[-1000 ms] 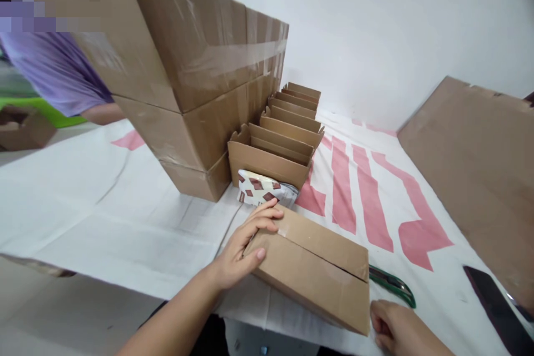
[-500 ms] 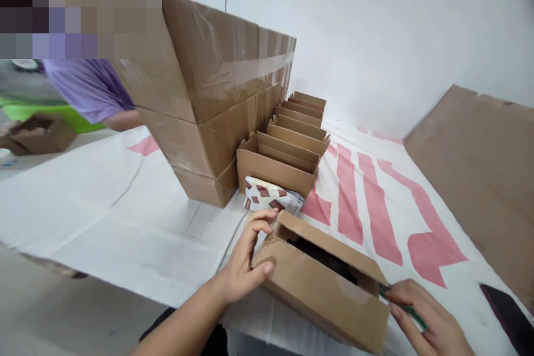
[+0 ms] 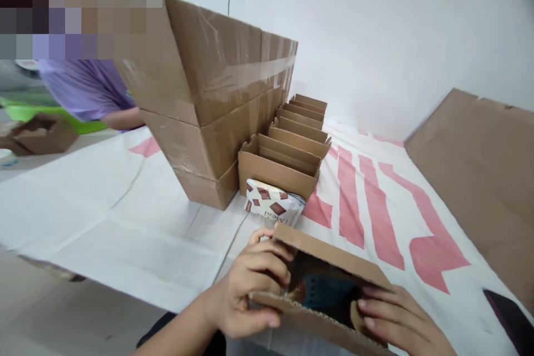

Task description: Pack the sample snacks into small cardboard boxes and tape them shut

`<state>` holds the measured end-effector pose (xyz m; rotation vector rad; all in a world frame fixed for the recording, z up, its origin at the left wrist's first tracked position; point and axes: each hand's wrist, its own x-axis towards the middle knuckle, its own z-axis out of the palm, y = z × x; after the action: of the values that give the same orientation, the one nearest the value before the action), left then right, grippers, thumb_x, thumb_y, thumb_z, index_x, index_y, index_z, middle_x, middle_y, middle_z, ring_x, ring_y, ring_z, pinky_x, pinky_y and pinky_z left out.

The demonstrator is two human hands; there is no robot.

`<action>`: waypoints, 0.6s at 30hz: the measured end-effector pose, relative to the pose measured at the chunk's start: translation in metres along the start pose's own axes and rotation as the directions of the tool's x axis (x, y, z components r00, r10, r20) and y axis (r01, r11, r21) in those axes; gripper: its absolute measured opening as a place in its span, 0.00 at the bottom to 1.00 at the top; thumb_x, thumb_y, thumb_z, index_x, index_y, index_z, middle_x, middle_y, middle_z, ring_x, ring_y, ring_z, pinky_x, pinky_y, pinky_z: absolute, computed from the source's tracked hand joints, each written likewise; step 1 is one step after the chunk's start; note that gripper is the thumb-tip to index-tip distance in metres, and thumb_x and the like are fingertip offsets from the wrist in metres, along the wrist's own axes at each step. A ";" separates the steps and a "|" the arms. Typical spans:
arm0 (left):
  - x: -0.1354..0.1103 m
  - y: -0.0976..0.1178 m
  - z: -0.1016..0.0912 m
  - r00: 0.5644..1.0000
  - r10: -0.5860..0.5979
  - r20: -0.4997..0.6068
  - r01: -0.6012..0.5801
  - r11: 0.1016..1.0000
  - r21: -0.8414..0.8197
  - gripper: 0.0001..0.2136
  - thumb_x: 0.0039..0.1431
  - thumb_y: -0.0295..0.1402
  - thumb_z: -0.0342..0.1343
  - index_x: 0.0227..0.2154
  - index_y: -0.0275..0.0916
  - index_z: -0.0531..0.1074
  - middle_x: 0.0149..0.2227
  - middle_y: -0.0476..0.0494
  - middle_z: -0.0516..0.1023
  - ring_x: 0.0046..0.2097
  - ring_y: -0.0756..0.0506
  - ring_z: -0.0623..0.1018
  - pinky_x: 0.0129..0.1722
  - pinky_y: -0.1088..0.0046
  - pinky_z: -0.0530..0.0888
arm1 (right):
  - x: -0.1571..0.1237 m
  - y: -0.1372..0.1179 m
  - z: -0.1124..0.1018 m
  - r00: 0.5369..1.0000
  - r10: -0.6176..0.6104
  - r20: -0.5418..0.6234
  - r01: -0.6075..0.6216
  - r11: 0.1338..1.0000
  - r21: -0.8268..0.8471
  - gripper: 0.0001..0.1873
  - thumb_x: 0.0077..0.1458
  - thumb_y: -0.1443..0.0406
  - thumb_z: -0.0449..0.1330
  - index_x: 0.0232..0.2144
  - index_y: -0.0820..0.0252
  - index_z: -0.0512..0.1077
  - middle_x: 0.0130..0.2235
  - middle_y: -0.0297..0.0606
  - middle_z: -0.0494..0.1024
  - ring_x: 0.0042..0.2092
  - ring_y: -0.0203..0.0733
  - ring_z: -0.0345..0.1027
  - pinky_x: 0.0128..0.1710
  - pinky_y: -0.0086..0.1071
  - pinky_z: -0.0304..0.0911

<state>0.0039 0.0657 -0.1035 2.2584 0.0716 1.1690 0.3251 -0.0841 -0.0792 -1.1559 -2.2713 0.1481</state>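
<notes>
Gripping the near flap of an open cardboard box (image 3: 334, 256), the left hand (image 3: 250, 295) clasps it; the right hand (image 3: 396, 322) grasps its inner flap, something dark blue inside between them.

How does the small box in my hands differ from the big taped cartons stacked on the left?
The small box lies open, flaps parted, something dark blue inside; the big taped cartons are sealed shut with clear tape. The small box is far smaller and low; the cartons stand stacked and tall. The left hand and right hand grip the small box; nobody touches the cartons. Both are plain brown cardboard.
</notes>
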 end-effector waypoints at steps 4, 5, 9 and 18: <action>0.005 0.009 -0.004 0.974 0.026 0.225 -0.054 0.992 0.117 0.12 0.56 0.43 0.60 0.40 0.46 0.74 0.42 0.47 0.84 0.55 0.37 0.76 0.68 0.52 0.45 | -0.001 -0.005 0.014 0.990 0.069 0.122 -0.062 0.996 -0.063 0.18 0.64 0.52 0.52 0.47 0.46 0.77 0.48 0.36 0.82 0.59 0.51 0.69 0.58 0.47 0.65; 0.006 0.011 -0.005 0.964 0.022 0.264 -0.061 0.988 0.140 0.13 0.55 0.43 0.61 0.42 0.47 0.74 0.44 0.48 0.84 0.56 0.36 0.76 0.69 0.52 0.43 | 0.000 -0.006 0.016 0.986 0.075 0.149 -0.065 0.995 -0.075 0.17 0.64 0.52 0.53 0.47 0.45 0.78 0.48 0.37 0.82 0.59 0.52 0.68 0.58 0.48 0.65; 0.006 0.014 -0.006 0.955 0.019 0.296 -0.087 0.972 0.220 0.18 0.55 0.44 0.59 0.49 0.48 0.73 0.53 0.43 0.80 0.57 0.34 0.76 0.69 0.47 0.43 | 0.004 -0.009 0.015 0.984 0.060 0.165 -0.040 0.991 -0.127 0.13 0.62 0.55 0.58 0.44 0.47 0.80 0.47 0.39 0.82 0.59 0.53 0.69 0.57 0.49 0.66; -0.002 0.011 0.003 0.978 0.090 0.189 -0.143 0.946 0.290 0.19 0.55 0.43 0.55 0.49 0.46 0.74 0.59 0.39 0.73 0.61 0.33 0.71 0.66 0.47 0.52 | -0.005 -0.008 -0.006 0.988 0.070 0.136 -0.046 0.984 -0.173 0.17 0.64 0.51 0.52 0.41 0.45 0.80 0.44 0.38 0.83 0.54 0.53 0.73 0.63 0.58 0.54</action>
<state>0.0029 0.0542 -0.1003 2.6593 0.0510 1.0746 0.3250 -0.0933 -0.0736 -1.3387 -2.4132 0.0620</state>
